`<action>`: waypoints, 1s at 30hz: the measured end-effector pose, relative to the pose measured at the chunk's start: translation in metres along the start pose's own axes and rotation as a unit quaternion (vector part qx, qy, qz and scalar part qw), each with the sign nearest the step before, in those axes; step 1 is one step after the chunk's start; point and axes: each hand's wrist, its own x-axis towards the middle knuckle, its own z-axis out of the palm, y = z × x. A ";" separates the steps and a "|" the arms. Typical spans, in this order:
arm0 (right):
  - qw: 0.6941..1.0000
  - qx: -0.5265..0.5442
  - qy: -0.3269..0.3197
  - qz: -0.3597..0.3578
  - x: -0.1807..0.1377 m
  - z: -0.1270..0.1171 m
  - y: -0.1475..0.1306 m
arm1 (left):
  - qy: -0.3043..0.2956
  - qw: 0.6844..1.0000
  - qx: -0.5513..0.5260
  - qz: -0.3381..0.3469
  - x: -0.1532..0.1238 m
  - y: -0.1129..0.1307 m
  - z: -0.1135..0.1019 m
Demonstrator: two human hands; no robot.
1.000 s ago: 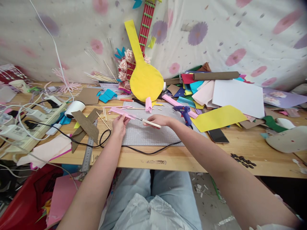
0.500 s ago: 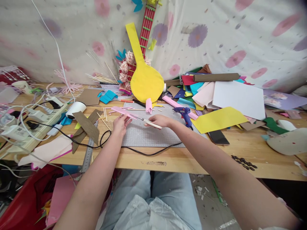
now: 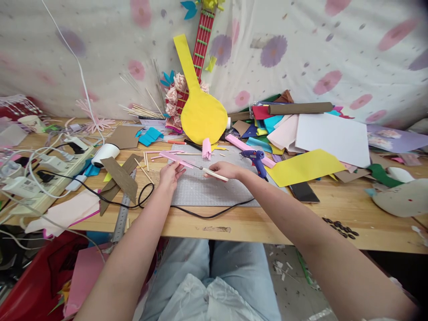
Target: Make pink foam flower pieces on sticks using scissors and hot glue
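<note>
My left hand pinches the near end of a long pink foam strip over the left edge of the grey cutting mat. My right hand is closed on a white-handled craft knife whose thin blade points left and meets the strip. Both hands hover just above the mat, a few centimetres apart. A blue glue gun lies on the mat's far right corner, just beyond my right hand.
A black cable loops along the mat's near edge. Brown card pieces and a steel ruler lie left, a power strip beyond. A yellow paddle shape leans at the back. Coloured sheets and a phone fill the right.
The hands have stayed on the strip and knife; the knife has shifted slightly right along the strip. The view has tilted a little.
</note>
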 end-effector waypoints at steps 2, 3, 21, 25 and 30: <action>1.000 0.004 -0.002 0.004 -0.001 0.000 0.000 | 0.001 1.000 -0.006 0.001 -0.002 0.000 0.002; 1.000 0.008 -0.002 0.003 -0.001 0.000 0.000 | 0.002 1.000 -0.008 0.002 -0.003 0.001 0.003; 0.994 0.098 -0.047 -0.013 0.006 -0.001 0.012 | -0.010 1.000 0.021 -0.017 -0.023 -0.010 0.026; 0.982 0.170 -0.079 -0.015 0.003 -0.004 0.016 | -0.003 0.999 0.024 -0.024 -0.024 -0.011 0.029; 0.972 0.215 -0.096 -0.002 -0.003 -0.008 0.013 | -0.018 0.999 0.031 -0.033 -0.025 -0.012 0.030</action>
